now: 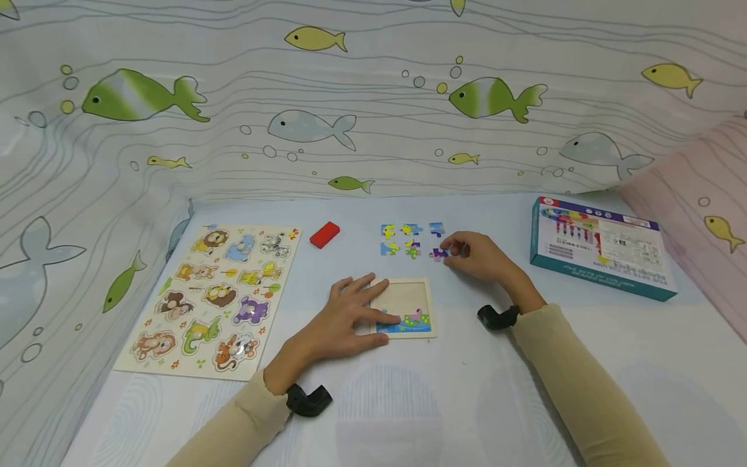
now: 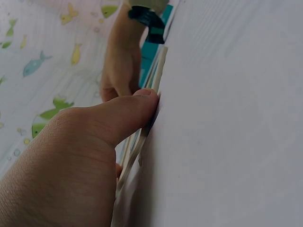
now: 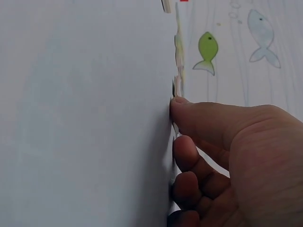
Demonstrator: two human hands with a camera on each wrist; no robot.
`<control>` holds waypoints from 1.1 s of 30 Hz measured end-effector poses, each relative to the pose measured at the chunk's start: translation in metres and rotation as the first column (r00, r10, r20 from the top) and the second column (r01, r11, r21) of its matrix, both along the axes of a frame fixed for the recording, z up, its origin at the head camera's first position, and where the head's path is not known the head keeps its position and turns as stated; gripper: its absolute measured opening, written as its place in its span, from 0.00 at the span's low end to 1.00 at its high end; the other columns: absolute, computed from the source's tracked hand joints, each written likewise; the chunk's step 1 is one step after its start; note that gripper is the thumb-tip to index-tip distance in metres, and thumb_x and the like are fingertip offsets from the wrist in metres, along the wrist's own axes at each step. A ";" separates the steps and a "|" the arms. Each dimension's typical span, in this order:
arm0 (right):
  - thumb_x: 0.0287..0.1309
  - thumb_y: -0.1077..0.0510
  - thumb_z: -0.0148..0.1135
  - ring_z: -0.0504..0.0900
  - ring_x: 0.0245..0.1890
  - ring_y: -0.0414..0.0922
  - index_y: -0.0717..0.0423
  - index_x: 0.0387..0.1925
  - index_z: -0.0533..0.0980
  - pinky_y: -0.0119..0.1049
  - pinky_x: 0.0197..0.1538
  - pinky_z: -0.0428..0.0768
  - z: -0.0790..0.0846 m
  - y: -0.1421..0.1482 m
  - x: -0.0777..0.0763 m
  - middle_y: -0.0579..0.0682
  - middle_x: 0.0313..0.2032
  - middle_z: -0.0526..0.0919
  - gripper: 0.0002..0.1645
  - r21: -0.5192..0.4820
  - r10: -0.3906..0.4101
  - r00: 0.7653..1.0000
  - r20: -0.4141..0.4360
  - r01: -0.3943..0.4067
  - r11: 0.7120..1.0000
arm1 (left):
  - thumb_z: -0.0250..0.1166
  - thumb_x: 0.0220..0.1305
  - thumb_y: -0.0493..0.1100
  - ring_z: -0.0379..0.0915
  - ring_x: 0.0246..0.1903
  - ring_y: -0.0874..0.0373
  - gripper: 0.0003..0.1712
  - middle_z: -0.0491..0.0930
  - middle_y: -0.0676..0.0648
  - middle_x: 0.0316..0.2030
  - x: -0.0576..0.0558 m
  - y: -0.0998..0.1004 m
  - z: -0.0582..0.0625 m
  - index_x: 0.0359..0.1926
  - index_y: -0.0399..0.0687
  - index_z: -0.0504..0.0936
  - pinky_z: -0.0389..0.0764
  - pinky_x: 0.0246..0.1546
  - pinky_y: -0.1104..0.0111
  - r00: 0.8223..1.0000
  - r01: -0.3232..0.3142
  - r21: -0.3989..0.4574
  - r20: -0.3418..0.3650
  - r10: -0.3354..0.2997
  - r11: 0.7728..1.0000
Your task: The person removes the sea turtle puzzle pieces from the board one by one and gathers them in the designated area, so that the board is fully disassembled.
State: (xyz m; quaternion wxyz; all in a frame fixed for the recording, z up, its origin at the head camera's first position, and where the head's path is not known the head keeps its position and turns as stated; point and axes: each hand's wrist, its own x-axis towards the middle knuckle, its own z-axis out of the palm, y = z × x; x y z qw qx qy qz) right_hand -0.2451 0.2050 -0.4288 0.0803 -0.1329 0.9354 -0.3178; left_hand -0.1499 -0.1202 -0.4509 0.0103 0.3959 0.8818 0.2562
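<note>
My left hand lies spread over the left side of a small wooden puzzle tray, fingers straight. Its thumb is at the tray's near edge. Joined pieces in blue, green and pink fill the tray's lower strip; bare wood shows above them. Beyond the tray, loose jigsaw pieces lie in short rows. At the right end of the near row, my right hand pinches a purple jigsaw piece between thumb and fingers, low at the tabletop. Its other fingers are curled.
A large animal peg puzzle board lies on the left. Behind the tray, to its left, is a red block. A teal-edged box sits at the back right. Fish-printed cloth rises behind the table.
</note>
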 end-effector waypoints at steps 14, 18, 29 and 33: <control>0.64 0.57 0.67 0.73 0.38 0.49 0.56 0.55 0.80 0.39 0.43 0.72 -0.005 -0.001 -0.007 0.53 0.37 0.78 0.19 -0.051 -0.025 1.000 -0.009 0.024 0.998 | 0.66 0.65 0.61 0.49 0.79 0.41 0.20 0.62 0.45 0.77 0.001 -0.001 0.001 0.58 0.75 0.84 0.48 0.71 0.37 1.000 0.003 0.011 -0.006 -0.003 1.000; 0.65 0.56 0.66 0.73 0.38 0.49 0.55 0.55 0.80 0.39 0.42 0.71 -0.005 -0.002 -0.006 0.53 0.37 0.79 0.19 -0.037 -0.051 0.999 -0.018 0.050 0.998 | 0.66 0.65 0.62 0.48 0.79 0.42 0.21 0.62 0.46 0.77 0.001 0.000 0.001 0.59 0.75 0.84 0.47 0.72 0.37 1.000 0.004 0.004 0.005 -0.004 1.000; 0.65 0.56 0.65 0.73 0.37 0.49 0.54 0.56 0.80 0.40 0.42 0.71 -0.005 -0.003 -0.004 0.54 0.36 0.79 0.18 -0.035 -0.068 0.997 -0.033 0.066 0.997 | 0.67 0.65 0.62 0.50 0.79 0.42 0.20 0.63 0.45 0.77 0.002 0.000 0.001 0.58 0.75 0.85 0.48 0.72 0.37 1.000 0.003 0.008 0.000 -0.003 1.000; 0.65 0.56 0.66 0.74 0.37 0.49 0.55 0.56 0.81 0.40 0.42 0.71 -0.005 -0.004 -0.004 0.54 0.36 0.79 0.19 -0.037 -0.074 0.996 -0.040 0.073 0.997 | 0.67 0.64 0.61 0.49 0.79 0.42 0.21 0.62 0.45 0.77 0.001 0.000 0.002 0.58 0.75 0.84 0.47 0.72 0.37 1.000 0.003 0.013 0.003 -0.004 1.000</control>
